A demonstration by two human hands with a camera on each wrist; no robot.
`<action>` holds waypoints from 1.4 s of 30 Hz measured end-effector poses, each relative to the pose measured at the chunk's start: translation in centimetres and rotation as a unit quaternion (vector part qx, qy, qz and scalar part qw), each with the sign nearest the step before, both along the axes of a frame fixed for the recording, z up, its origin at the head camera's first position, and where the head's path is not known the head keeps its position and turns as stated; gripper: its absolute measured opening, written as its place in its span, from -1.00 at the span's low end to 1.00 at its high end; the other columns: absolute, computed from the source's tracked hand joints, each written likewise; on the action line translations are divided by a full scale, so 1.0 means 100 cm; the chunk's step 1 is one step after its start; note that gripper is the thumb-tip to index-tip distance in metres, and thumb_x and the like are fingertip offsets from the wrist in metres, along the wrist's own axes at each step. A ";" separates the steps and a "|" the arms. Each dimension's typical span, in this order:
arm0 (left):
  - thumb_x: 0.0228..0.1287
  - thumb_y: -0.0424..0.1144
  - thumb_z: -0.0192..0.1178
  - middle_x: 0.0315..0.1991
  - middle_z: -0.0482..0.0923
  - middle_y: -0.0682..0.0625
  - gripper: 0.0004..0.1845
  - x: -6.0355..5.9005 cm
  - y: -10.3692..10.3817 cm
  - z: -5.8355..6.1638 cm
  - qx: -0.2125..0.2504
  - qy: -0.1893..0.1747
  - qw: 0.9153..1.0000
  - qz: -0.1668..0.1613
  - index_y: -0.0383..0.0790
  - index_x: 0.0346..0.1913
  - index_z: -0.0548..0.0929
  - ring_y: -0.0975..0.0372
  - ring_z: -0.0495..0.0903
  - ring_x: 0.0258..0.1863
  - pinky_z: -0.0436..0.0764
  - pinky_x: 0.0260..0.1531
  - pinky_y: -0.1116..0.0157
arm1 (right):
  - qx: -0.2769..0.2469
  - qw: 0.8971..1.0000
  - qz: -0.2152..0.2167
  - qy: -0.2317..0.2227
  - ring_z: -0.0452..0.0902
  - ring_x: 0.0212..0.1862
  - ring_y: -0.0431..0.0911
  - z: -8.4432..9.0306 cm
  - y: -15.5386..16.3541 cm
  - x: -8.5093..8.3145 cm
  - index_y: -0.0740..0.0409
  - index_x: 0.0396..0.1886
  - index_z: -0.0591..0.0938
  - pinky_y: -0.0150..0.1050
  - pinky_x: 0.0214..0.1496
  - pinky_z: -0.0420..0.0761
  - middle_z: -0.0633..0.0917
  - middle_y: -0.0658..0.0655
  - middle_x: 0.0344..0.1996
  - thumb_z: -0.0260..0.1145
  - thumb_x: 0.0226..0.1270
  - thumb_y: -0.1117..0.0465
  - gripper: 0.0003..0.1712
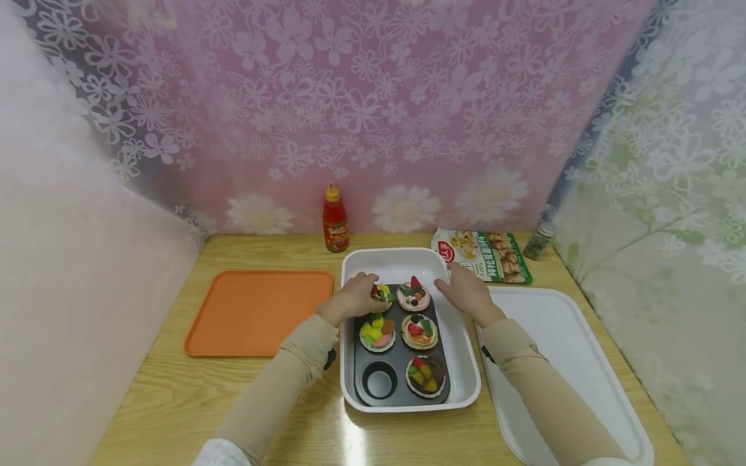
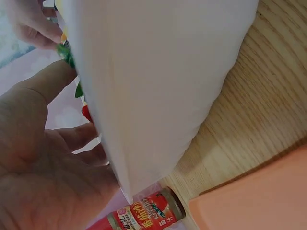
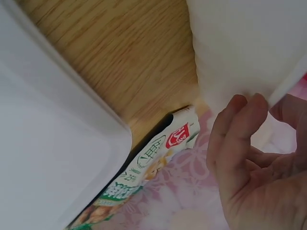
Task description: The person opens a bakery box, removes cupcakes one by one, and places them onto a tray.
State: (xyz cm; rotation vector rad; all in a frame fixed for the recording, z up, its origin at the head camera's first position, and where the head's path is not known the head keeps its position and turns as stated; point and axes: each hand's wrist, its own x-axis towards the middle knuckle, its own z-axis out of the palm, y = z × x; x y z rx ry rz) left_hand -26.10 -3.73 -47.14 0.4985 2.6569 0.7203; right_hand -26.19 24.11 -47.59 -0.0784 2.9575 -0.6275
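A white deep tray [image 1: 402, 254] stands in the middle of the wooden table and holds a dark muffin pan [image 1: 398, 364]. The pan has five toy cupcakes and one empty cup at its near left. My left hand [image 1: 368, 288] reaches over the tray's left rim, and its thumb and fingers close round the far-left cupcake [image 1: 383, 295]. In the left wrist view the left hand [image 2: 72, 103] sits behind the tray's white wall [image 2: 153, 72]. My right hand [image 1: 457, 278] lies on the tray's far right rim. In the right wrist view the right hand [image 3: 244, 124] curls its fingers onto the tray's rim [image 3: 240, 43].
An orange tray [image 1: 256, 314] lies to the left and a flat white tray [image 1: 571, 349] to the right. Against the back curtain stand a red sauce bottle [image 1: 335, 220], a snack packet [image 1: 489, 255] and a small jar [image 1: 539, 239]. Curtains close in three sides.
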 end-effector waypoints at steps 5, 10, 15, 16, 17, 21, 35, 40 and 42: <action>0.33 0.02 0.43 0.29 0.48 -0.25 -0.24 0.007 0.006 0.001 -0.046 0.018 0.999 0.001 -0.28 0.46 0.44 -0.12 0.47 0.25 0.55 0.26 0.00 | -0.030 0.999 -0.011 -0.014 0.74 -0.02 0.24 -0.004 0.003 -0.003 0.45 0.44 0.40 0.12 -0.01 0.71 0.69 0.48 0.17 0.20 0.59 -0.08 -0.26; 0.32 -0.02 0.46 0.20 0.48 -0.22 -0.42 0.010 0.011 0.003 -0.069 0.030 0.997 0.000 -0.26 0.26 0.55 -0.09 0.45 0.17 0.55 0.15 0.03 | -0.083 0.996 -0.026 -0.034 0.63 -0.39 0.02 -0.007 0.007 -0.007 0.40 0.25 0.48 -0.14 -0.38 0.61 0.71 0.40 -0.08 0.22 0.58 -0.04 -0.41; 0.30 -0.06 0.49 0.15 0.48 -0.20 -0.49 0.011 0.015 0.002 -0.084 0.042 0.996 0.001 -0.25 0.16 0.58 -0.07 0.45 0.12 0.55 0.12 0.05 | -0.117 0.991 -0.035 -0.055 0.51 -0.47 -0.06 -0.011 0.010 -0.012 0.34 0.08 0.50 -0.22 -0.46 0.54 0.65 0.30 -0.18 0.24 0.56 0.00 -0.54; 0.29 -0.06 0.49 0.13 0.48 -0.19 -0.50 0.011 0.015 0.001 -0.089 0.047 0.995 0.000 -0.24 0.14 0.59 -0.06 0.45 0.10 0.55 0.11 0.06 | -0.117 0.991 -0.033 -0.057 0.50 -0.46 -0.06 -0.011 0.010 -0.013 0.33 0.06 0.50 -0.22 -0.45 0.54 0.64 0.30 -0.19 0.25 0.55 0.02 -0.57; 0.29 -0.06 0.50 0.11 0.48 -0.18 -0.53 0.011 0.016 0.002 -0.091 0.050 0.995 0.000 -0.24 0.10 0.59 -0.04 0.45 0.07 0.54 0.09 0.07 | -0.115 0.991 -0.033 -0.056 0.51 -0.43 -0.05 -0.012 0.010 -0.014 0.33 0.04 0.50 -0.22 -0.43 0.54 0.64 0.30 -0.18 0.26 0.53 0.04 -0.59; 0.30 -0.09 0.49 0.06 0.50 -0.17 -0.60 0.010 0.018 0.003 -0.102 0.057 0.993 -0.007 -0.24 0.03 0.61 -0.01 0.44 -0.01 0.51 0.06 0.09 | -0.100 0.994 -0.026 -0.047 0.56 -0.31 0.01 -0.013 0.010 -0.018 0.35 0.00 0.51 -0.22 -0.35 0.55 0.66 0.34 -0.13 0.27 0.45 0.16 -0.67; 0.25 -0.10 0.52 -0.03 0.60 -0.16 -0.59 0.005 0.019 0.001 -0.115 0.080 0.990 -0.032 -0.26 0.01 0.65 0.01 0.59 -0.11 0.62 -0.02 0.10 | -0.107 0.993 -0.016 -0.047 0.60 -0.20 0.10 -0.012 0.011 -0.014 0.36 0.05 0.49 -0.16 -0.29 0.60 0.66 0.41 -0.02 0.22 0.44 0.25 -0.69; 0.22 -0.12 0.55 -0.13 0.60 -0.11 -0.65 0.004 0.018 -0.001 -0.111 0.093 0.989 -0.038 -0.23 -0.12 0.63 0.09 0.57 -0.25 0.62 -0.18 0.17 | -0.106 0.992 -0.022 -0.058 0.59 -0.17 0.08 -0.013 0.010 -0.014 0.34 0.12 0.46 -0.18 -0.26 0.59 0.65 0.37 0.00 0.20 0.47 0.23 -0.65; 0.22 -0.13 0.55 -0.16 0.59 -0.10 -0.66 0.004 0.018 -0.001 -0.109 0.095 0.989 -0.041 -0.23 -0.15 0.62 0.11 0.55 -0.30 0.59 -0.24 0.20 | -0.105 0.992 -0.020 -0.061 0.58 -0.15 0.09 -0.014 0.011 -0.015 0.35 0.14 0.45 -0.16 -0.24 0.59 0.64 0.38 0.02 0.19 0.48 0.24 -0.64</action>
